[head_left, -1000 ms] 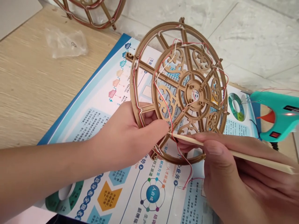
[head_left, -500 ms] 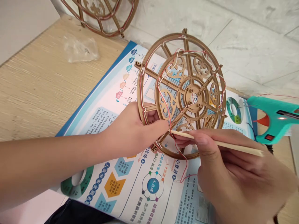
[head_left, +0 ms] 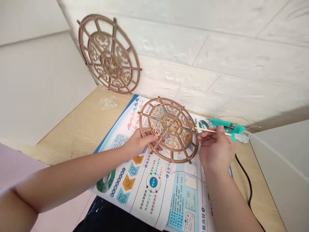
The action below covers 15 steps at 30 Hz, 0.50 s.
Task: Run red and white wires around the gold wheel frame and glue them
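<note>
My left hand (head_left: pixel 138 144) grips the near left rim of a round brown openwork frame (head_left: pixel 169 119), thumb on top and fingers beneath. Thin red and white wires run along the frame's ribs and rings. One loose red wire (head_left: pixel 185 172) trails over the printed sheet below. In my right hand (head_left: pixel 216 149) is a thin wooden stick (head_left: pixel 207 130), pinched between thumb and fingers. Its tip points left, at the frame's right rim; whether it touches is unclear. Just behind that hand lies a teal glue gun (head_left: pixel 238 129), partly hidden by the fingers.
A second round brown frame (head_left: pixel 109 66) leans against the white brick wall (head_left: pixel 169 38). Near it a crumpled clear plastic bag (head_left: pixel 108 102) lies on the wooden tabletop (head_left: pixel 84 129). A printed sheet (head_left: pixel 140 206) spreads under my hands. The black cord (head_left: pixel 247 180) runs down the right side.
The view has pulled back, showing the whole second frame. My right hand has taken the stick from beside my left thumb to the frame's right rim. My left hand still holds the frame.
</note>
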Motion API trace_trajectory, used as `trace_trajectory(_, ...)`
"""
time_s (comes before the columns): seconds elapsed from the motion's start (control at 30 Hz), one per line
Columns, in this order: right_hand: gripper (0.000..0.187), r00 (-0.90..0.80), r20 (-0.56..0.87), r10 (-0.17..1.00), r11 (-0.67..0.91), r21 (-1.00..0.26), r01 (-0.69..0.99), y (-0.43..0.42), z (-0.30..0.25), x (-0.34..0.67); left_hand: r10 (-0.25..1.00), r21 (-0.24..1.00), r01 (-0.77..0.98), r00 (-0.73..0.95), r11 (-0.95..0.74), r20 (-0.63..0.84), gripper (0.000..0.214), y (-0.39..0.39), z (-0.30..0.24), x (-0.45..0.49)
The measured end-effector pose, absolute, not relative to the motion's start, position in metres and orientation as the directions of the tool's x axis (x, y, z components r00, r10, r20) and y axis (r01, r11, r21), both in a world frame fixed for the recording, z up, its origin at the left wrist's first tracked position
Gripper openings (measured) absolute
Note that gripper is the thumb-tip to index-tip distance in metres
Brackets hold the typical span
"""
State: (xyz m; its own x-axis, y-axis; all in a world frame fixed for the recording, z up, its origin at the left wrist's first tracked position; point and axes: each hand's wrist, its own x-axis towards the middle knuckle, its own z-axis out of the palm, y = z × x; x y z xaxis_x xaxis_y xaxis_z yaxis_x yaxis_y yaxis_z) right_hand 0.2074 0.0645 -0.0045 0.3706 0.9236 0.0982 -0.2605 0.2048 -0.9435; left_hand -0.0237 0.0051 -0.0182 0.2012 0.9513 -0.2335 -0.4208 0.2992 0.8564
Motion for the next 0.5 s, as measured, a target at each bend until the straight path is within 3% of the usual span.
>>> trace_trajectory(0.27,0.050,0.426,0.161,0.890,0.271,-0.939,-0.212,0.060,0.001,0.210,0.971,0.836,-0.496,0.086,0.234,-0.221,0.034,0.003,-0.024,-0.020)
trace_trajectory(0.5,0.051,0.355,0.230,0.906,0.271,-0.960,-0.069,0.054,-0.002,0.207,0.956,0.827,-0.478,0.132,0.294,-0.263,0.031,0.001,-0.018,-0.021)
